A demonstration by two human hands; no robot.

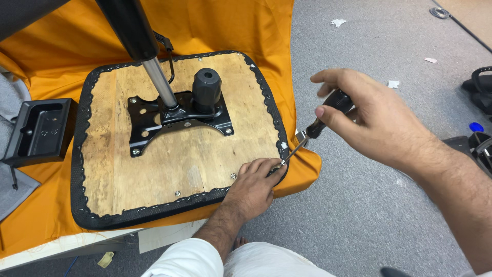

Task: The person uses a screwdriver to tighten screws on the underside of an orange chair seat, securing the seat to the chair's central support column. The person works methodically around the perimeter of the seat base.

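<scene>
Grey carpet [359,205] lies under an orange cloth [230,25] bearing an upturned wooden seat base [169,154], where the left hand [253,187] pinches a screw at the seat's near edge and the right hand [369,120] grips a screwdriver [318,125].

seat base [195,164]: rough stained plywood, black fabric edge. bracket [154,123]: matt black metal. post [160,81]: shiny chrome. screwdriver [318,125]: glossy black plastic handle. orange cloth [246,25], grey carpet floor [359,215].

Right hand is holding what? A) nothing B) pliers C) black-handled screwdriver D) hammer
C: the right hand grips a black-handled screwdriver, its metal tip angled down to the edge of the wooden seat base, right beside the left hand fingertips.
</scene>
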